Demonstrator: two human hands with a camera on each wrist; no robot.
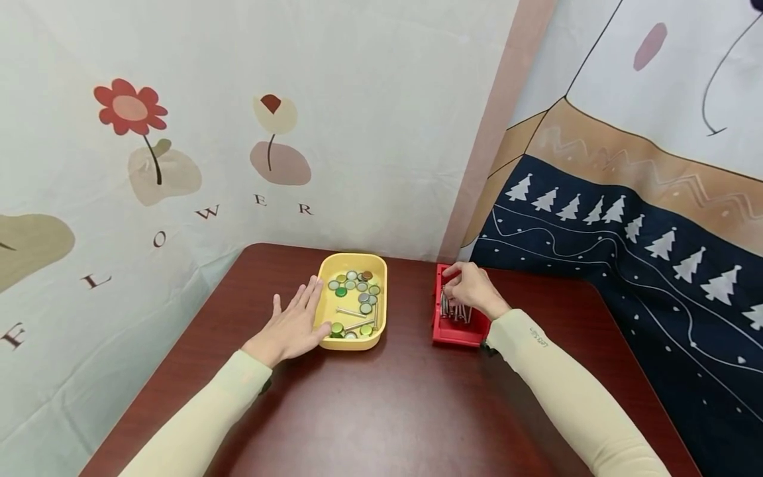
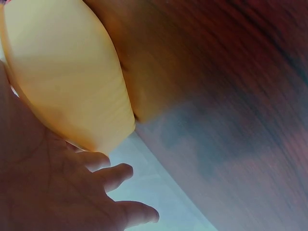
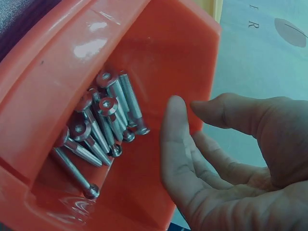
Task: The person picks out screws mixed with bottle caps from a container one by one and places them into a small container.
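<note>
A yellow tray holds several bottle caps and a few bolts. My left hand touches its left side with fingers straight; the left wrist view shows the palm against the outer wall. To the right stands a red bin with several silver bolts heaped inside. Over this bin is my right hand, its fingers bent. In the right wrist view a gap shows between thumb and forefinger, with nothing held there.
Both containers stand towards the back of a dark red-brown table. A pale cloth with printed flowers hangs behind it. On the right hangs a navy cloth with white trees, close to the table's edge.
</note>
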